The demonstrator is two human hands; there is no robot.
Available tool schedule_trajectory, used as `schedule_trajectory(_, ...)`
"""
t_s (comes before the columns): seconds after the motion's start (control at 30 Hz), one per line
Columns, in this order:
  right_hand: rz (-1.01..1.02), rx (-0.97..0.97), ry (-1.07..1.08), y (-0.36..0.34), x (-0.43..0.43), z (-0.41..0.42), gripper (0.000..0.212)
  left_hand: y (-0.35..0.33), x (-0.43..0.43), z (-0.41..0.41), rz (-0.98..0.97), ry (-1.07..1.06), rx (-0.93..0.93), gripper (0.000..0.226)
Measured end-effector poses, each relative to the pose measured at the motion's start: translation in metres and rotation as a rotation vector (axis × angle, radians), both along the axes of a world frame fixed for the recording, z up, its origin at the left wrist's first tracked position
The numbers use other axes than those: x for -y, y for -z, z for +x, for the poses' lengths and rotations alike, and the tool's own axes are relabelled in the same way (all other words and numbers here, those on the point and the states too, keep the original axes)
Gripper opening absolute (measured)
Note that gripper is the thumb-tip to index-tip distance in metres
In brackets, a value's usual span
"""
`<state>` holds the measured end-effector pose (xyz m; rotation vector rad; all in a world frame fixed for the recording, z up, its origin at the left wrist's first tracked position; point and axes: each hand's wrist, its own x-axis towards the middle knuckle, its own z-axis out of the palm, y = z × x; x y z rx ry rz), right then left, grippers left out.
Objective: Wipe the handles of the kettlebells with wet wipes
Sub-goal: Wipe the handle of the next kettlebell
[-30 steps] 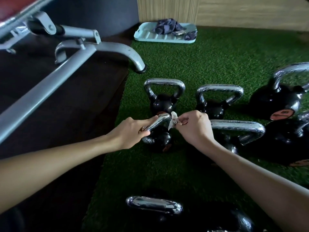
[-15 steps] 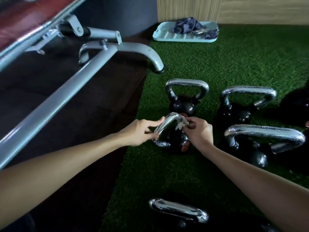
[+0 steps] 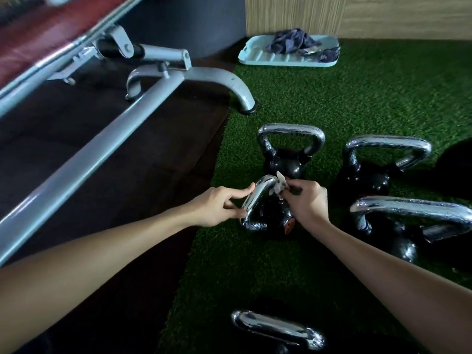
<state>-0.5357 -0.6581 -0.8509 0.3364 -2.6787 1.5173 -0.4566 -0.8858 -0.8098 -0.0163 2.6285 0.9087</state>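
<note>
Since a second ago, right hand [image 3: 305, 200] is sliding the wet wipe [image 3: 279, 185] leftward over the handle [image 3: 258, 200]; left hand [image 3: 219, 206], at nine o'clock, is gripping it.

Beyond your right hand [image 3: 307, 203], a second kettlebell [image 3: 290, 152] is blocking the way forward; two more [image 3: 378, 169] are crowding its right. Left of your left hand [image 3: 219, 206], dark flooring [image 3: 115, 169] is lying open up to the bench frame [image 3: 107, 139].

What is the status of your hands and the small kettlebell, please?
Left hand steadying chrome handle of small black kettlebell. Right hand pinching white wet wipe against handle top. Nothing in the way.
</note>
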Motion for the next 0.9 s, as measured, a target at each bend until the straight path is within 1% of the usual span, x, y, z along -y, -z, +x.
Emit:
schedule_trajectory(0.1,-0.004,0.0,-0.029,-0.002,-0.003,-0.001,0.007,0.0,-0.01,0.004,0.053,-0.026,-0.029,0.071)
schedule_trajectory(0.17,-0.017,-0.038,-0.065,-0.006,-0.004,0.002,0.012,0.003,-0.016,0.007,0.086,-0.041,-0.055,0.07)
schedule_trajectory(0.27,-0.016,-0.06,-0.103,-0.006,-0.004,0.015,0.021,0.007,-0.021,0.01,0.079,-0.055,-0.086,0.07)
schedule_trajectory(0.33,-0.004,-0.043,-0.157,0.001,-0.004,0.027,0.018,0.009,-0.021,0.009,0.073,-0.061,-0.098,0.071)
schedule_trajectory(0.4,-0.012,0.007,-0.201,0.001,-0.002,0.036,0.011,0.011,-0.018,0.008,0.082,-0.069,-0.096,0.071)
schedule_trajectory(0.47,-0.044,0.024,-0.162,-0.007,0.001,0.032,0.007,0.012,-0.016,0.007,0.092,-0.07,-0.092,0.07)
schedule_trajectory(0.5,-0.05,0.026,-0.12,-0.013,0.002,0.027,0.008,0.011,-0.016,0.006,0.106,-0.07,-0.09,0.069)
schedule_trajectory(0.57,-0.059,0.077,-0.046,-0.02,0.003,0.017,0.013,0.01,-0.018,0.004,0.143,-0.076,-0.088,0.067)
schedule_trajectory(0.63,-0.116,0.18,-0.019,-0.016,0.005,0.019,0.012,0.009,-0.018,0.001,0.143,-0.076,-0.089,0.066)
schedule_trajectory(0.7,-0.205,0.343,-0.052,-0.003,0.005,0.035,0.011,0.011,-0.015,-0.001,0.131,-0.071,-0.084,0.065)
schedule_trajectory(0.77,-0.205,0.469,-0.114,0.004,0.005,0.053,0.011,0.014,-0.011,-0.002,0.116,-0.067,-0.077,0.064)
schedule_trajectory(0.83,-0.193,0.488,-0.141,0.004,0.005,0.058,0.011,0.016,-0.01,-0.003,0.104,-0.066,-0.066,0.065)
schedule_trajectory(0.9,-0.221,0.449,-0.125,0.002,0.005,0.054,0.012,0.015,-0.012,-0.004,0.111,-0.067,-0.066,0.066)
